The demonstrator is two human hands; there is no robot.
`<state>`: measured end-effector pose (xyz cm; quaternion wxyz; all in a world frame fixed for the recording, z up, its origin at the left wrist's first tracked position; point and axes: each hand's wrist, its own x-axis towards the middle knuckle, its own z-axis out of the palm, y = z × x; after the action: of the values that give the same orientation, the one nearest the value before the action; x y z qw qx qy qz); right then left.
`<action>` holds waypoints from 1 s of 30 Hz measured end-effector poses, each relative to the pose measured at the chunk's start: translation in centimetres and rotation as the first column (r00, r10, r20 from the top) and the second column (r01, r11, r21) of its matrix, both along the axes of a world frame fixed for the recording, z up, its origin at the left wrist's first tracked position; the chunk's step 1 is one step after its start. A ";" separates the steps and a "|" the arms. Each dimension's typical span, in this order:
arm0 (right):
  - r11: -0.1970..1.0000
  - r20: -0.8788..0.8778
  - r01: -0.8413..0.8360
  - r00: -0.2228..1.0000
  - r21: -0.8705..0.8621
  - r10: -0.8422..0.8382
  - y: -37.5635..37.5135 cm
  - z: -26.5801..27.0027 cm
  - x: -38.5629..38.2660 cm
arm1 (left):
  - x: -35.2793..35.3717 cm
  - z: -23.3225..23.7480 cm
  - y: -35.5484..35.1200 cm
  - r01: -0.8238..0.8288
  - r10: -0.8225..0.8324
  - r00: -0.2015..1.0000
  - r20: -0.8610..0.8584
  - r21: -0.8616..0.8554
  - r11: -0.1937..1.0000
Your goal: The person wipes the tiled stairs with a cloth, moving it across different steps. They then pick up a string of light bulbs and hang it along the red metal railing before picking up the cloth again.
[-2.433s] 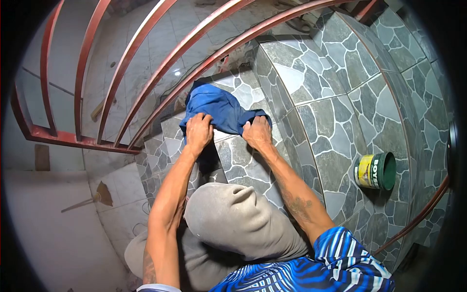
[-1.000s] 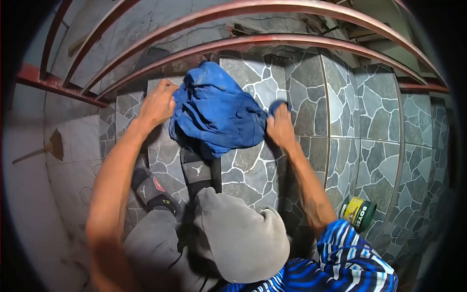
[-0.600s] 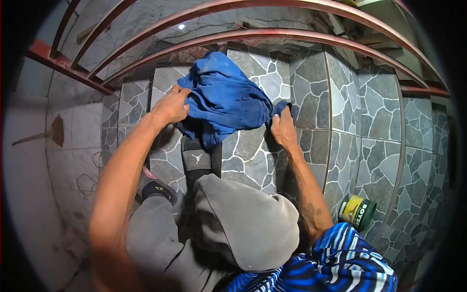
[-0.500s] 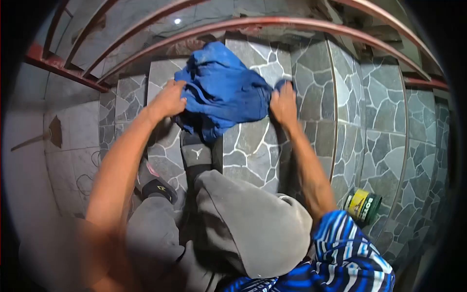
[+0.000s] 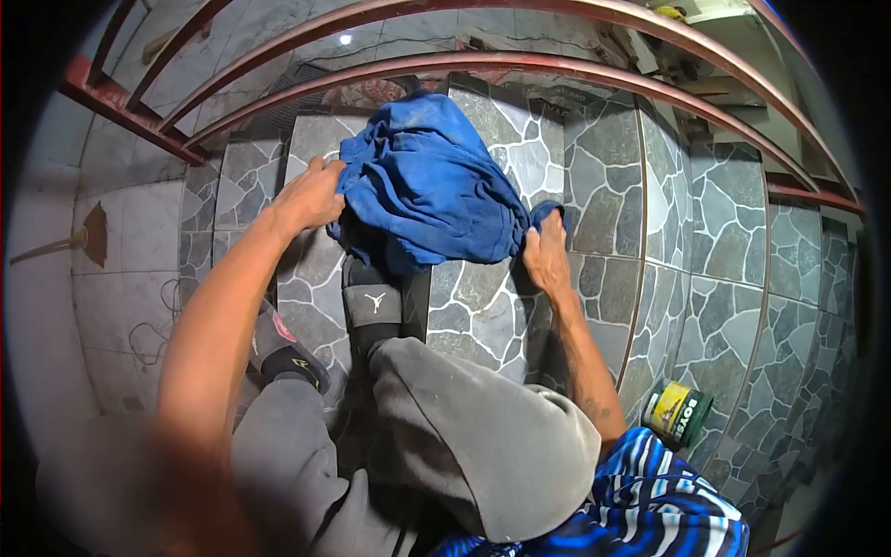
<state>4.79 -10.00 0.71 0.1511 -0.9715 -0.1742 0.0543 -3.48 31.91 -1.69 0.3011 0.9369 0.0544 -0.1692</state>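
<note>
A crumpled blue cloth is spread between my two hands over the stone-patterned step, just beyond my slippered foot. My left hand grips its left edge, fingers closed on the fabric. At the right end, my right hand is closed round a bunched corner, with a bit of cloth poking out above the fingers. Some of the cloth's lower edge lies close to the toe of the dark slipper.
Red metal railings arch across the top. A green and yellow can stands on a step at the lower right. Stone-patterned steps continue rightward. A broom lies at the far left, near a thin wire.
The view has shifted, so most things sit slightly lower. The cloth, still held in both hands, looks flatter and wider at its lower right, and my right hand is lower in view.
</note>
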 end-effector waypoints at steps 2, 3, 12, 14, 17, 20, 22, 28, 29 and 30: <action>0.993 0.138 -0.118 0.983 -0.012 0.119 0.7 -1.7 4.6 | -0.5 -0.5 -0.1 0.025 -0.025 1.000 -0.018 -0.012 1.000; 0.931 0.274 -0.310 0.894 -0.191 0.354 -0.2 -3.8 9.1 | -0.5 -0.5 -0.5 0.045 -0.046 0.999 -0.024 -0.017 0.999; 0.915 0.282 -0.311 0.882 -0.256 0.379 4.3 -1.1 15.9 | -0.4 1.3 -4.0 0.147 -0.147 0.986 -0.074 -0.004 0.989; 0.991 0.150 -0.134 0.979 -0.018 0.135 2.6 0.2 8.5 | -0.6 1.4 -3.7 0.119 -0.120 0.990 -0.077 -0.024 0.993; 0.997 -0.041 0.014 0.999 0.080 -0.011 0.7 1.1 1.9 | -1.1 1.0 -2.0 0.067 -0.068 0.991 -0.113 -0.014 0.998; 0.999 0.042 -0.033 0.999 0.009 0.032 1.7 0.0 4.2 | -1.8 -1.1 -0.7 0.076 -0.074 0.989 -0.126 0.012 0.997; 0.994 0.177 -0.097 0.978 -0.059 0.106 2.3 -2.2 9.9 | -2.2 -1.0 -0.9 0.069 -0.062 0.985 -0.159 0.042 0.997; 0.939 -0.019 -0.191 0.981 -0.286 0.194 7.2 -2.1 24.5 | -2.3 0.7 -1.6 0.088 -0.086 0.989 -0.121 0.005 0.996; 0.885 -0.023 -0.256 0.963 -0.389 0.269 7.2 -1.2 23.5 | -2.2 0.6 -1.6 0.094 -0.093 0.990 -0.106 0.005 0.996; 0.816 -0.040 -0.314 0.940 -0.486 0.338 6.9 -0.3 21.6 | -2.1 0.3 -1.4 0.098 -0.098 0.995 -0.034 0.012 0.995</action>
<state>26.43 -3.09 0.46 -0.1131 -0.9347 -0.3224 0.0979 -5.58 30.50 -1.35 0.2852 0.9374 0.0146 -0.1991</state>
